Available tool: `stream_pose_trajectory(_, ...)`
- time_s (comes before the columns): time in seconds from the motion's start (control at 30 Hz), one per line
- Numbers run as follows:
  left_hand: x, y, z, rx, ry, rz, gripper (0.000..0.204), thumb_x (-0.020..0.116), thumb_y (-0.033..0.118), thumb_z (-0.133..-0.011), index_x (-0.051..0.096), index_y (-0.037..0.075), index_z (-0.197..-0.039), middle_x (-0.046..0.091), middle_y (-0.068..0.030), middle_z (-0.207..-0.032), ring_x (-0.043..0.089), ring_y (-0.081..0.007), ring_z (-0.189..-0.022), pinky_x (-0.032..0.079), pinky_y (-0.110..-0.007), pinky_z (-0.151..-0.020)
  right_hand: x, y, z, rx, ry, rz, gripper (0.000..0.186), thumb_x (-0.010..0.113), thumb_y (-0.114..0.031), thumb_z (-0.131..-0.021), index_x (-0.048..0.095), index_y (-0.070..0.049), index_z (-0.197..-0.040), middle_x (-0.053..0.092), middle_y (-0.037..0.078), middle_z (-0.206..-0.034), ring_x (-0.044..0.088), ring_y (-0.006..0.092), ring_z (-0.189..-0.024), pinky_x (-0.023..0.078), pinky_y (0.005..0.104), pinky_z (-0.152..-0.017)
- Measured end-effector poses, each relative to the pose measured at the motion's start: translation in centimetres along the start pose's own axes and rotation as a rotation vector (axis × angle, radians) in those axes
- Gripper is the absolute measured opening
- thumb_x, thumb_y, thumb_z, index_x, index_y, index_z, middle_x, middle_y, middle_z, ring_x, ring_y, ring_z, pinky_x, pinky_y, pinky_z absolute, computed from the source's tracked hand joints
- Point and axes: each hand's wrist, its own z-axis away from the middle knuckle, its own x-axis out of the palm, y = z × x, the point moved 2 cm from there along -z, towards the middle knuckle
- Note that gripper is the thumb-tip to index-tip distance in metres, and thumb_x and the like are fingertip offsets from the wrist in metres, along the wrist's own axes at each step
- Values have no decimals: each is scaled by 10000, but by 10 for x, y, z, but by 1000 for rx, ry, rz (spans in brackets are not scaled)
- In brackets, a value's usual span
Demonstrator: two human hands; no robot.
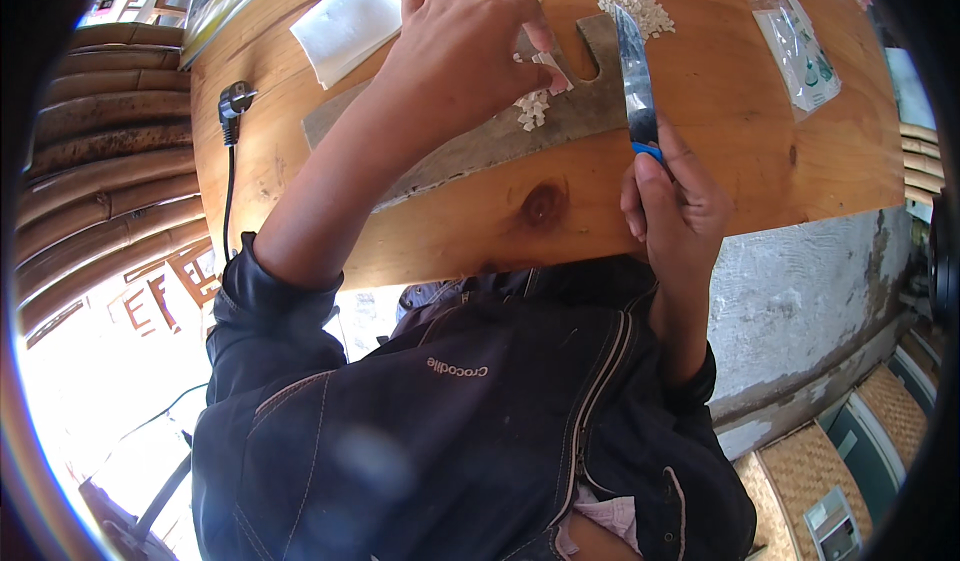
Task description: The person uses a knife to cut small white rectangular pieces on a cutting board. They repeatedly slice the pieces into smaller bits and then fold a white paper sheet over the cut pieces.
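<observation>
My left hand (465, 46) is over a worn, grey-brown wooden board (450, 161), its thumb and forefinger curled around a small white piece (546, 60). Under these fingers several small white diced bits (532, 113) lie on the board. I cannot make out what the white stuff is. At the right, my right hand (675, 196) grips the blue handle of a knife (637, 76). Its blade points away from me, beside the notched right end of the board, and its tip is in front of a heap of white cubes (650, 13) on the table.
A folded white paper napkin (348, 23) lies beyond the board. Near the left table edge is a black plug (235, 101) with its cord hanging down. A clear plastic packet (797, 51) rests at the right of the wooden table (740, 91). Bamboo slats (110, 151) are at the left.
</observation>
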Motion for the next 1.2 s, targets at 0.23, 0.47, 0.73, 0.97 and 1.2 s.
stream_pose_trajectory(0.23, -2, -3, -5, -60, -128, 68, 205, 811, 261, -835, 785, 156, -1009, 657, -132, -1162, 546, -365, -1183, 421, -485, -1050, 2, 3, 0, -44, 8, 14, 412, 560, -25, -1042, 570, 50, -1446, 576, 17, -697, 450, 19, -541, 360, 177, -481)
stream_pose_trajectory(0.47, -8, -14, -7, -247, -171, 555, 154, 815, 228, -865, 785, 116, -966, 747, -51, -999, 603, -210, -1182, 411, -443, -1068, 5, 5, 1, -3, 42, 9, 438, 597, -19, -1000, 626, -37, -1437, 569, -40, -665, 472, 3, -566, 383, 181, -534)
stream_pose_trajectory(0.73, -26, -10, 61, -368, 188, 411, 161, 817, 171, -877, 764, 49, -967, 749, -12, -898, 615, -113, -851, 495, -271, -823, 10, -14, 2, 48, -104, 184, 470, 603, -20, -999, 606, -72, -1465, 574, 22, -684, 509, 64, -591, 432, 248, -558)
stream_pose_trajectory(0.97, -5, -4, 110, -595, 378, 448, 103, 837, 154, -833, 769, 102, -889, 741, 6, -859, 625, -150, -888, 459, -324, -897, 49, -42, 11, -30, -292, 670, 608, 646, 0, -919, 574, -175, -1497, 614, 192, -758, 639, 323, -658, 527, 434, -653)
stream_pose_trajectory(1.2, 9, 0, 110, -491, 392, 249, 146, 875, 207, -766, 751, 167, -833, 723, 59, -850, 615, -196, -930, 375, -386, -960, 52, -57, 5, 38, -208, 760, 625, 632, 33, -903, 572, -156, -1496, 620, 198, -760, 630, 372, -677, 515, 462, -658)
